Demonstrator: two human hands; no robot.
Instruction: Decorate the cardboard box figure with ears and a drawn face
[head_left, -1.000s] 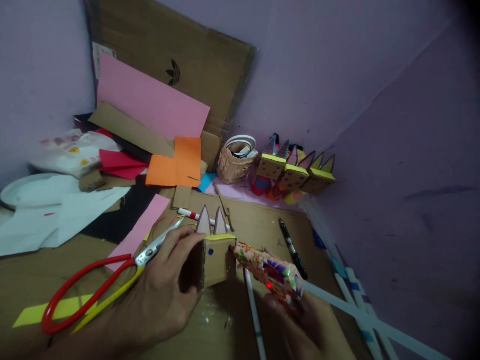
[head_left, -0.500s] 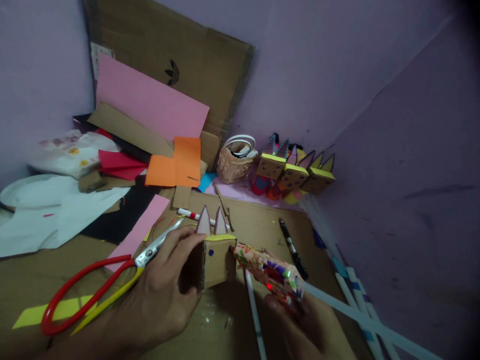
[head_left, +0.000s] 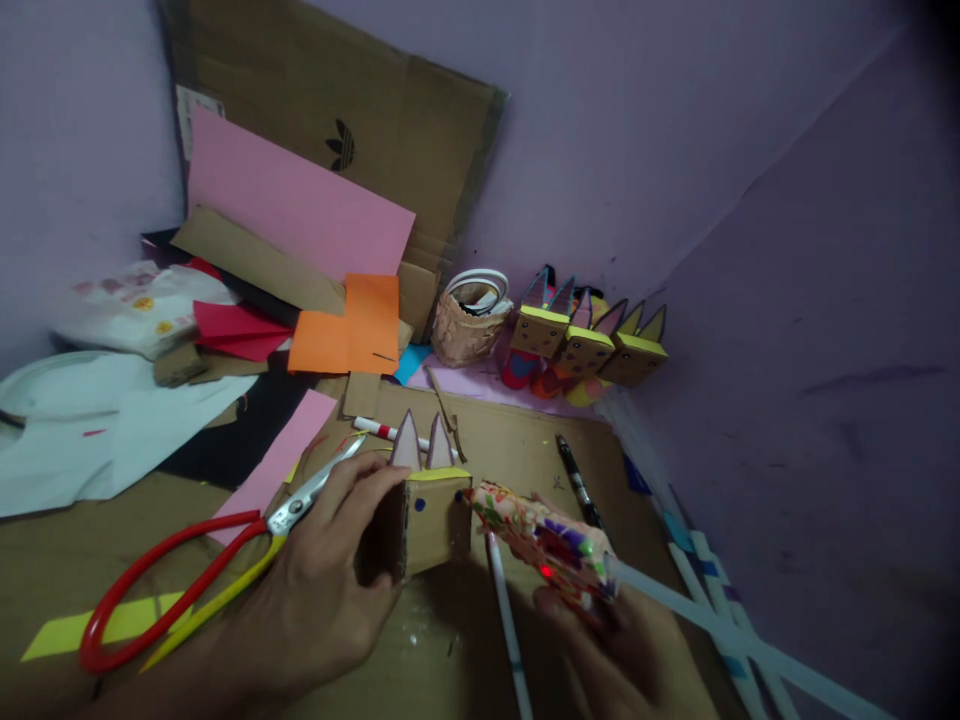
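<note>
My left hand (head_left: 330, 575) is closed on the left side of a small cardboard box head (head_left: 439, 535). The box stands upright, with a yellow strip on top, two pointed pinkish ears and two dark blue dots as eyes on its front. My right hand (head_left: 626, 650), partly blurred, is wrapped around a glue gun (head_left: 540, 535) covered in a flower pattern, its red light glowing. A long translucent glue stick (head_left: 720, 630) sticks out of its back. The gun's nozzle is close to the right eye dot; whether it touches, I cannot tell.
Red-handled scissors (head_left: 176, 590) lie left of my left hand. A black marker (head_left: 577, 480) and a white stick (head_left: 510, 625) lie on the cardboard. At the back are a small basket (head_left: 469, 325), several finished box figures (head_left: 589, 350), orange paper (head_left: 345, 330) and a large cardboard sheet (head_left: 435, 130).
My right hand has drawn the glue gun slightly to the right, away from the box, and the right eye dot now shows. My left hand keeps its hold.
</note>
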